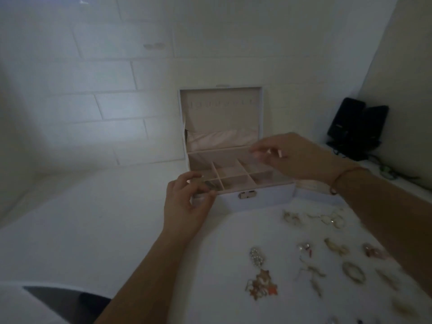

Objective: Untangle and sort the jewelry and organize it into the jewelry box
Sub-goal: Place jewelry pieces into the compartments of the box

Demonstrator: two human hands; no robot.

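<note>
The lavender jewelry box (257,202) stands open on the white table, its lid upright and its pale pink divided tray (230,174) showing. My left hand (187,206) curls its thumb and fingers round the box's front left corner. My right hand (297,157) reaches over the right side and pinches at the tray's back right rim; blur hides whether anything small is between the fingers. Several loose jewelry pieces lie in front right of the box, among them a beaded piece with orange stars (260,277), a bangle (353,272) and a tangle of rings (332,218).
A tiled white wall rises close behind the box. Two black speakers (357,127) with cables stand at the back right corner. Another lavender part (315,192) sits right of the box under my right wrist. The table (93,218) stretches left of the box.
</note>
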